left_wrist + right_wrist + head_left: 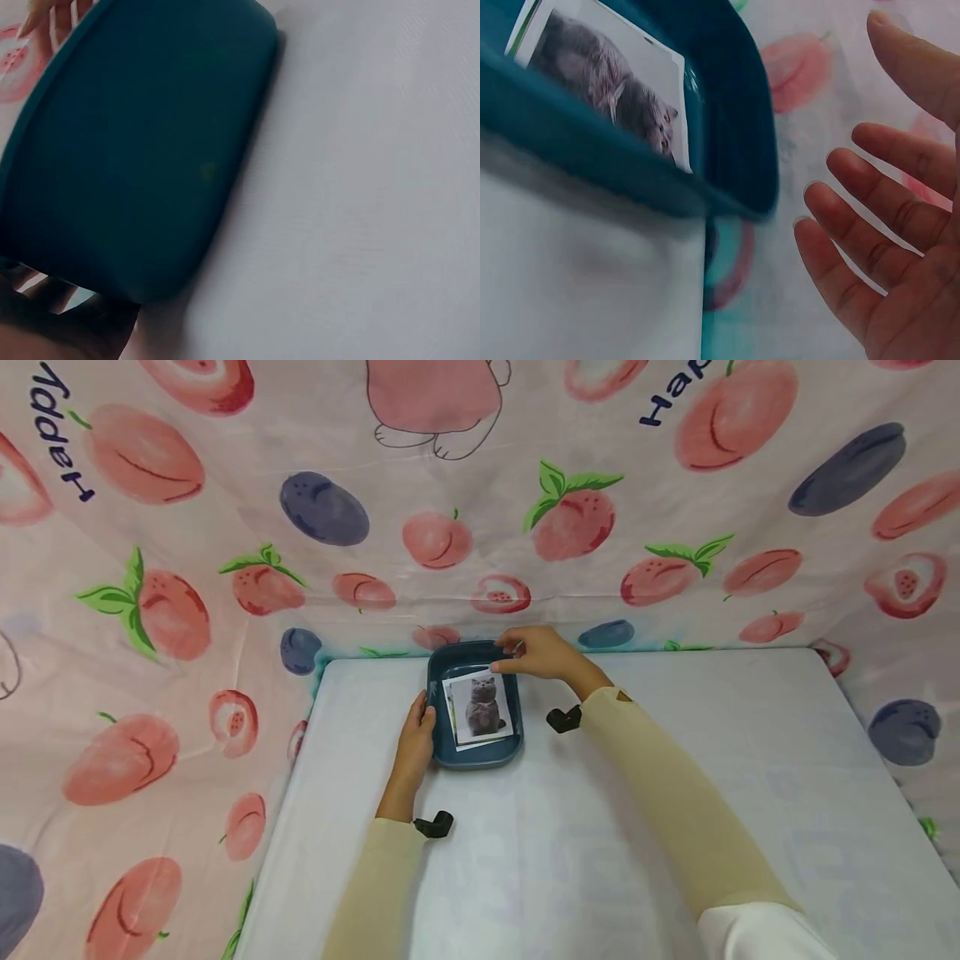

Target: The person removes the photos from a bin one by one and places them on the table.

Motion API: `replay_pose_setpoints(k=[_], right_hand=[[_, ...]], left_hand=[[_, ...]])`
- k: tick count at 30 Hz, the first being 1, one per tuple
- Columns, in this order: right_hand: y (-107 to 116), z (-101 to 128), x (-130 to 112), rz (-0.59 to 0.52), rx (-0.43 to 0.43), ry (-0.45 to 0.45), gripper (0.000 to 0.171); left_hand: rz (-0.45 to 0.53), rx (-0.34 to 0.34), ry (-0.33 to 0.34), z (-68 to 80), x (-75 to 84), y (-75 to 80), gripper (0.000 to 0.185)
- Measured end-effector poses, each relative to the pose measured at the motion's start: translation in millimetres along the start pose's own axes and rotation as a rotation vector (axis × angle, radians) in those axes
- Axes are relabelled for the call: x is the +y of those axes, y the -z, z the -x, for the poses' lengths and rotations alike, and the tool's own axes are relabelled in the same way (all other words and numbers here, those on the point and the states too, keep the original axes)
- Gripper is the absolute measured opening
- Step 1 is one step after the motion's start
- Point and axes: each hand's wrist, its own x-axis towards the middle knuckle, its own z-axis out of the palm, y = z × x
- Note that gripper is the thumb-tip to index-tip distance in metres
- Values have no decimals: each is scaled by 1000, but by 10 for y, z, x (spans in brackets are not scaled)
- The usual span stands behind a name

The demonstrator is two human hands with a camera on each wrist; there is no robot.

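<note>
A dark teal tray (480, 762) with raised walls lies near the far edge of the table. In it is a small stack of cards, the top one a cat picture card (489, 706) showing a grey cat on white. My left hand (414, 739) grips the tray's left side; its fingers (56, 292) show at the wall in the left wrist view. Over the tray's far right corner is my right hand (543, 653), holding nothing. From the right wrist, its fingers (885, 202) look spread and apart from the tray.
The white table (525, 860) meets a fruit-print cloth (442, 485) that hangs behind it and at both sides. A black wrist mount (564, 719) sticks out from the right sleeve, another wrist mount (435, 824) from the left.
</note>
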Motion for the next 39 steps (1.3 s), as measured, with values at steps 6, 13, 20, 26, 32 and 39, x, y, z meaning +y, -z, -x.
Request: replay_pose_setpoints(k=[6, 13, 20, 26, 32, 39], right_hand=[[-135, -291, -163, 13, -91, 18, 62], [-328, -541, -236, 75, -139, 35, 53], [-543, -655, -263, 132, -184, -9, 51], [-706, -688, -205, 156, -207, -90, 52], [-765, -694, -168, 196, -220, -111, 54], [-782, -710, -189, 207, -211, -130, 45]], left_hand=[[-31, 29, -5, -34, -72, -12, 53], [-57, 43, -7, -39, -116, -59, 52], [-51, 56, -23, -20, -119, -72, 52], [-46, 57, -50, -13, -128, -89, 51], [-54, 60, -51, 1, -124, -87, 51], [-58, 73, -59, -11, -125, -59, 51]])
